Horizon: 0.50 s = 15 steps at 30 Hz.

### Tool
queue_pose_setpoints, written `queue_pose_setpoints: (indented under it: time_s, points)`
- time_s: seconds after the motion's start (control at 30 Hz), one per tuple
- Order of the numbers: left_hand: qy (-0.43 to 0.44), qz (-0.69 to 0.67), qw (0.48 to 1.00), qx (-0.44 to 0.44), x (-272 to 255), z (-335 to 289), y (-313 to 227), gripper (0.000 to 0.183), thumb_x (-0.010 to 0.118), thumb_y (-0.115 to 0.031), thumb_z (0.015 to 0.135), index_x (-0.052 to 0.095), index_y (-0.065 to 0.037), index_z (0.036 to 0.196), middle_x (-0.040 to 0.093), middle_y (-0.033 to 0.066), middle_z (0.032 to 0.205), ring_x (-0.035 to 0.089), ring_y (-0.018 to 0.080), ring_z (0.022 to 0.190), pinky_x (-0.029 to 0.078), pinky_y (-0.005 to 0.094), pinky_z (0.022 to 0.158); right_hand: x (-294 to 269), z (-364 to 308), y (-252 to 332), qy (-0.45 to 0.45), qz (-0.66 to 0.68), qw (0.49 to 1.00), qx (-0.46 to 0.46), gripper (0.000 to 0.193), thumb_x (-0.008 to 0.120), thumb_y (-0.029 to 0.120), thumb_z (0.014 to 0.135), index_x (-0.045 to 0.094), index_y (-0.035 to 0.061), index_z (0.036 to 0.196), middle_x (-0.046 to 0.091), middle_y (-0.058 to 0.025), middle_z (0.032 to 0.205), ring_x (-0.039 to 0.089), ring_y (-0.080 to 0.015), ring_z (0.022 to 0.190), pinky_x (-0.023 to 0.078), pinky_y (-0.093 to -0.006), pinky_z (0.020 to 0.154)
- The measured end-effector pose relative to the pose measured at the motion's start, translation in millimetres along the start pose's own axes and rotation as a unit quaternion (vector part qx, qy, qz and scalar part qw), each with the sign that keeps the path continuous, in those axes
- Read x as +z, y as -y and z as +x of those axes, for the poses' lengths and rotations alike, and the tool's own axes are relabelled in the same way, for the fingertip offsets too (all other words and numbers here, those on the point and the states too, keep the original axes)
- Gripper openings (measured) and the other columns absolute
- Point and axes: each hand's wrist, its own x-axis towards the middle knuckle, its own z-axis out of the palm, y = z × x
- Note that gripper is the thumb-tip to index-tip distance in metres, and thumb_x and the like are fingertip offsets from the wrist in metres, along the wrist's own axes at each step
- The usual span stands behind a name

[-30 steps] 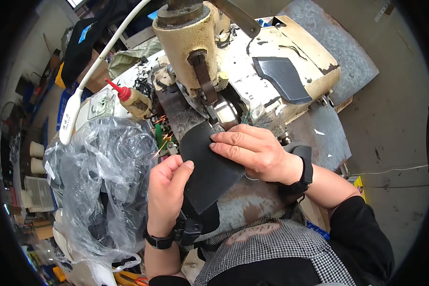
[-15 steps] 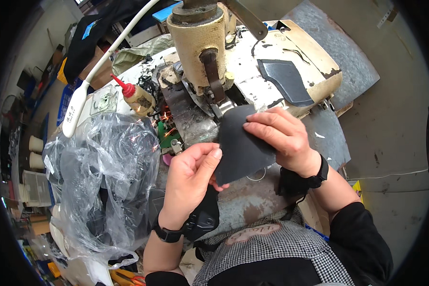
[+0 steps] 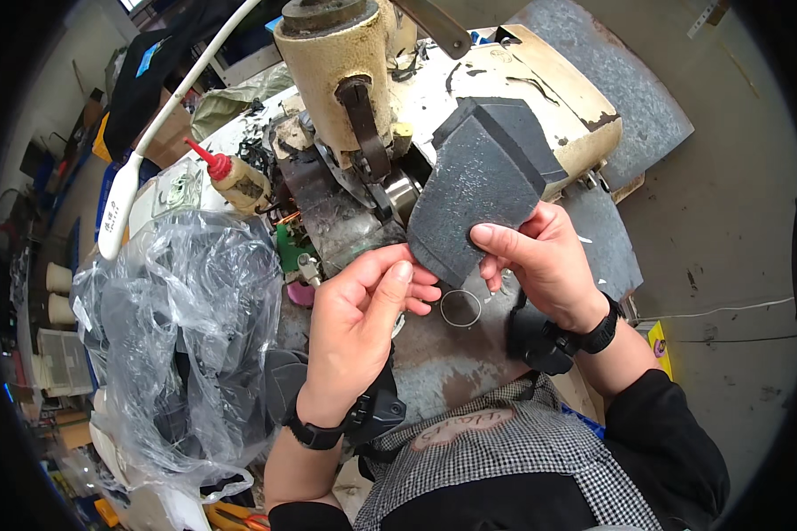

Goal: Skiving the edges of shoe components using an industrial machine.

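Note:
In my right hand (image 3: 553,265) is a dark grey flat cut piece (image 3: 483,190), looking like leather or synthetic sheet, thumb on top and fingers beneath. Its speckled, rougher face is up, and the far edge shows a bevelled band. My left hand (image 3: 363,310) is beside the piece's lower left corner, fingers loosely bent and thumb off the piece; the index fingertip is at its edge. A second dark piece (image 3: 524,124) lies on the cream machine (image 3: 558,80), partly covered by the held one. Just left of the held piece is the machine's shiny metal roller (image 3: 402,195).
A clear plastic bag (image 3: 186,327) of dark pieces fills the left side. Behind it stand a red-tipped bottle (image 3: 239,181) and a white lamp (image 3: 119,208) on a bent neck. Near my hands are a thin ring (image 3: 460,308) and a pink lump (image 3: 300,294). Dark scraps litter the machine.
The piece has been turned over, from smooth face to speckled face, and swung up and right in my right hand. My left thumb has come off its edge. Orange sparks by the machine have mostly faded.

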Motion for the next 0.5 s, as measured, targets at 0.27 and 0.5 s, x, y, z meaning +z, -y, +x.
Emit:
queue_pose_setpoints:
  time_s: [0.27, 0.5]
  points:
    - [-0.043, 0.029, 0.998, -0.026, 2, -1, -4, 0.023, 0.056, -0.017, 0.098, 0.061, 0.005, 0.1, 0.067, 0.0088, 0.082, 0.065, 0.0123, 0.071, 0.052, 0.0237, 0.062, 0, 1, -6, 0.021, 0.012, 0.999, 0.031, 0.01, 0.069, 0.006, 0.087, 0.066, -0.0012, 0.093, 0.067, -0.0059, 0.075, 0.065, -0.0113, 0.06, 0.053, -0.0232, 0.052]
    - [-0.008, -0.053, 0.991, -0.121, -23, -10, -36, 0.031, 0.049, -0.023, 0.101, 0.061, 0.005, 0.105, 0.067, 0.0073, 0.08, 0.065, 0.0116, 0.068, 0.052, 0.0244, 0.058, 1, 6, -10, 0.094, -0.517, 0.694, -0.493, 0.03, 0.068, 0.003, 0.067, 0.064, -0.0018, 0.096, 0.061, -0.011, 0.083, 0.06, -0.0215, 0.066, 0.049, -0.0293, 0.054]
